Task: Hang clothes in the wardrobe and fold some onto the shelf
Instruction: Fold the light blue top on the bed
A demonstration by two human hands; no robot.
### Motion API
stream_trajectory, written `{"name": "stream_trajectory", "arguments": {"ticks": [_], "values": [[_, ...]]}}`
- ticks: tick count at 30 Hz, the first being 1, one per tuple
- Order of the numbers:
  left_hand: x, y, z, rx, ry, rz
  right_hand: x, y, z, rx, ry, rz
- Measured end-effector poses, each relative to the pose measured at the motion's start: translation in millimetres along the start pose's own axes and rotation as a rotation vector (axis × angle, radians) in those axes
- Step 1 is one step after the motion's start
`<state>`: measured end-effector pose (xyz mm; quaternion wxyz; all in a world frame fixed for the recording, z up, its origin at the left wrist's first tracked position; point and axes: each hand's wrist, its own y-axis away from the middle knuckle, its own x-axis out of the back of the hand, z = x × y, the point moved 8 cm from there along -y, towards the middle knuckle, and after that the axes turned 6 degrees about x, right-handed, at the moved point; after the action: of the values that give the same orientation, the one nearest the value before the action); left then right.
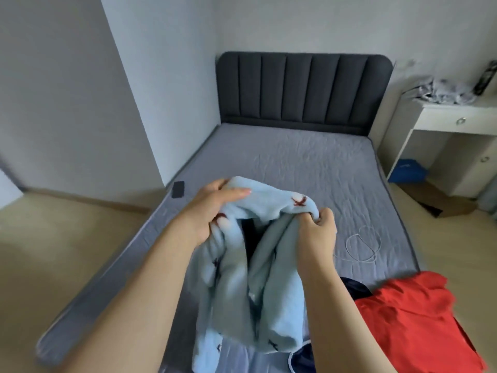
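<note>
- The fluffy pale-blue fleece garment with small red and navy motifs (258,286) is held up above the near end of the grey quilted bed (295,157), probably so its shape can be found.
- Left hand (212,208) grips one top edge; right hand (318,232) pinches the other, spreading it.
- A red garment (411,319) lies near right, presumably waiting, with a white cable (363,246) just beyond it.

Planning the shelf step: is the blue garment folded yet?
Not folded: the left hand and right hand hold the blue garment up over the bed, hanging loose.
</note>
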<state>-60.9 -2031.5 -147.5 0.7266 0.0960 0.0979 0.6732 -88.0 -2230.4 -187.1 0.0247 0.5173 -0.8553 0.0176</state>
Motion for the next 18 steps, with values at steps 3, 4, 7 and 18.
{"name": "stream_trajectory", "arguments": {"ticks": [3, 4, 7, 18], "values": [[7, 6, 4, -0.026, -0.364, -0.014, -2, -7, -41, 0.072, -0.066, -0.057], [17, 3, 8, -0.062, -0.438, 0.108, -4, -7, -52, 0.095, -0.064, -0.099], [29, -3, 25, -0.196, -0.457, 0.400, -15, -4, -65, 0.065, -0.048, -0.243], [-18, 13, -2, -0.179, -0.377, 0.063, -28, 6, -48, -0.301, -0.413, -0.241]]}}
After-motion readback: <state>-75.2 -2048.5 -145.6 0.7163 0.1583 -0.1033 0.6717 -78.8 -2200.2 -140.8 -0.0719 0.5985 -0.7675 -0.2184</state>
